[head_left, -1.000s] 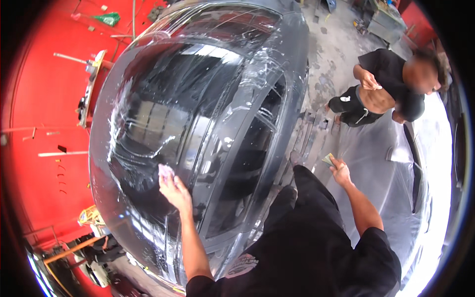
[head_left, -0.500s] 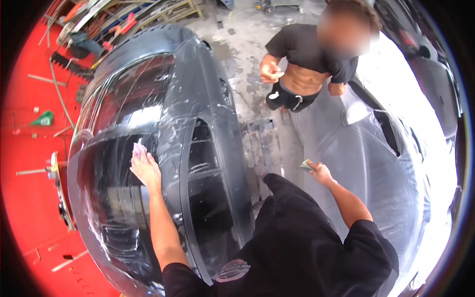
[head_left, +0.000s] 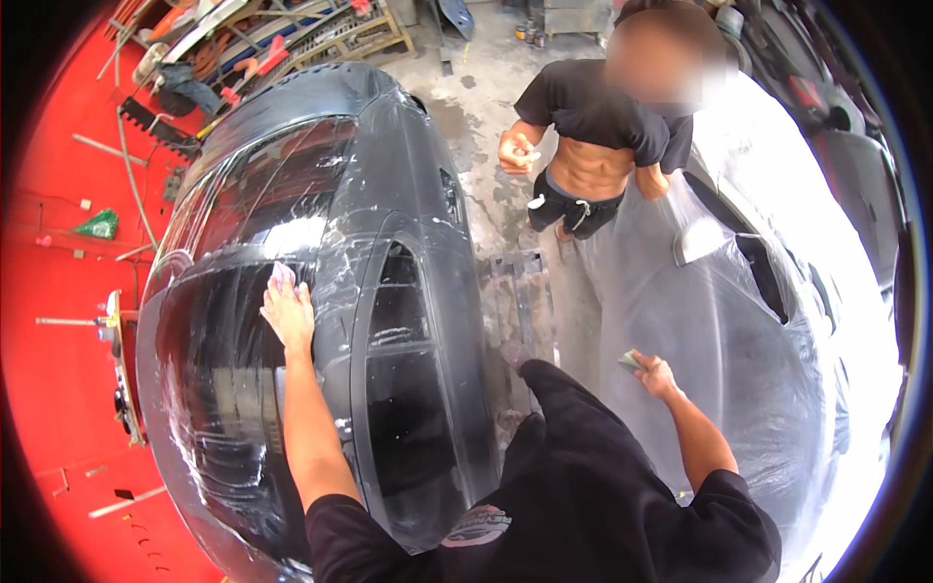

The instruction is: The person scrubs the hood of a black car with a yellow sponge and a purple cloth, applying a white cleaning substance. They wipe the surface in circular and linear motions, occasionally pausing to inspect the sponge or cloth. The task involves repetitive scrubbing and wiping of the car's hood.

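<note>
My left hand [head_left: 289, 313] presses a small pinkish cloth or pad [head_left: 282, 274] against the dark roof of a grey car [head_left: 384, 146]. Its fingers are over the cloth, near the front edge of the dark roof panel [head_left: 228, 330]. Whitish wet streaks mark the roof and windscreen. Held out at my right side, above a plastic-covered car [head_left: 661, 301], my right hand [head_left: 657, 376] is closed on a small yellow-green pad [head_left: 631, 360]. That pad's underside is hidden by the fingers.
A co-worker [head_left: 593, 155] in dark clothes stands ahead between the two cars. A metal plate [head_left: 520, 272] lies on the concrete floor [head_left: 476, 107]. Racks of parts [head_left: 330, 39] stand at the far left, beside a red wall [head_left: 68, 340].
My left hand and the pinkish cloth have shifted slightly forward on the roof. My right hand has moved right and a little back with its pad. The view has shifted slightly.
</note>
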### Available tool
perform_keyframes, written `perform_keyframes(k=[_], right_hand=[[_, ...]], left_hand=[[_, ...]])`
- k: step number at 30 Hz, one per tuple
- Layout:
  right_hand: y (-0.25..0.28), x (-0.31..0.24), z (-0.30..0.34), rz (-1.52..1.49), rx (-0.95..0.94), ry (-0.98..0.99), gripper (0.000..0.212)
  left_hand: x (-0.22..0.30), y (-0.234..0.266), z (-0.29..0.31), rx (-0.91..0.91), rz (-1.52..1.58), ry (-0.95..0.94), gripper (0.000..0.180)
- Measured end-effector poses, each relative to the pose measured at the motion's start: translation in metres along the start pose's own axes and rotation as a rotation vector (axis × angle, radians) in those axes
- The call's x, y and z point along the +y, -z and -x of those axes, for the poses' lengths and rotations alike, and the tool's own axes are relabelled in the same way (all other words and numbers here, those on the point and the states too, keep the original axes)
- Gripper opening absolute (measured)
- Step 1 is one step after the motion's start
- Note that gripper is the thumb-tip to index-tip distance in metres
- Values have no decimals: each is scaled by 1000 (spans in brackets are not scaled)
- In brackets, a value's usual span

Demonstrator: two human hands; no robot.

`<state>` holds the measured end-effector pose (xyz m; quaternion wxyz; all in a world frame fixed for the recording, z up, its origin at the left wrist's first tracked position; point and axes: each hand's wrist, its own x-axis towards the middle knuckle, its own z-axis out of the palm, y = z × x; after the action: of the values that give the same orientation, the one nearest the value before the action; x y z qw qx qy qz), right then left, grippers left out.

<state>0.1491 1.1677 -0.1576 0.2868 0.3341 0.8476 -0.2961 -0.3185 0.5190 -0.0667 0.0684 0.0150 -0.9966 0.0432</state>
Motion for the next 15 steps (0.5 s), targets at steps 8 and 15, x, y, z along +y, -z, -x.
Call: perform_keyframes(k=[8,15], right_hand=[[-63,51,-22,-150,27,167,56],[-86,62,4,-157,45,226,55]], left_hand=[[-60,55,201,145,-145,142,56],[-122,76,390,311,16,306,50]])
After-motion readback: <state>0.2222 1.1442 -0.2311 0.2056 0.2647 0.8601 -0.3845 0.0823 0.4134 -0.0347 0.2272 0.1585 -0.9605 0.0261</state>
